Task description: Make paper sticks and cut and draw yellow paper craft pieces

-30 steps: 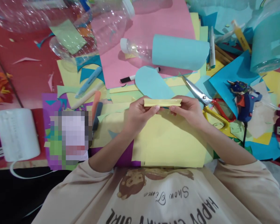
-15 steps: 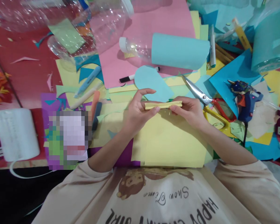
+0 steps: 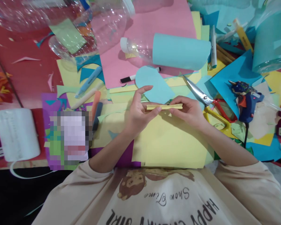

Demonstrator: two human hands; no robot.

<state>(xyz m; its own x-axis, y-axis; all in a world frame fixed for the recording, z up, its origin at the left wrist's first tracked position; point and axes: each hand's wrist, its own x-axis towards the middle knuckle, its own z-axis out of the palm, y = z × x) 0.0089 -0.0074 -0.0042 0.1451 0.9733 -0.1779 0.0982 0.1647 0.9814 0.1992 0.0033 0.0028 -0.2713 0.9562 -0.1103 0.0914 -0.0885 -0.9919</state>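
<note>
A narrow folded strip of yellow paper [image 3: 165, 107] lies level between my two hands. My left hand [image 3: 141, 109] pinches its left part, thumb in front, with the index finger raised away from it. At the right part, my right hand [image 3: 188, 111] pinches the strip between thumb and fingers. Below it a yellow paper sheet [image 3: 175, 140] covers the table's front. A light-blue paper cutout [image 3: 152, 84] lies just beyond my fingers. To the right rest scissors [image 3: 204, 98] with red and yellow handles, their blades partly spread.
Past the cutout lies a bottle wrapped in light-blue paper [image 3: 181, 51]. A blue glue gun [image 3: 249, 104] is at the right, its cord running toward me. Clear plastic bottles [image 3: 107, 25] lie at the back left. A white roll-shaped object [image 3: 17, 134] stands at the far left.
The yellow strip has turned slightly to lie more level and looks thinner. My left index finger has lifted a little, and my right fingers have shifted slightly on the strip.
</note>
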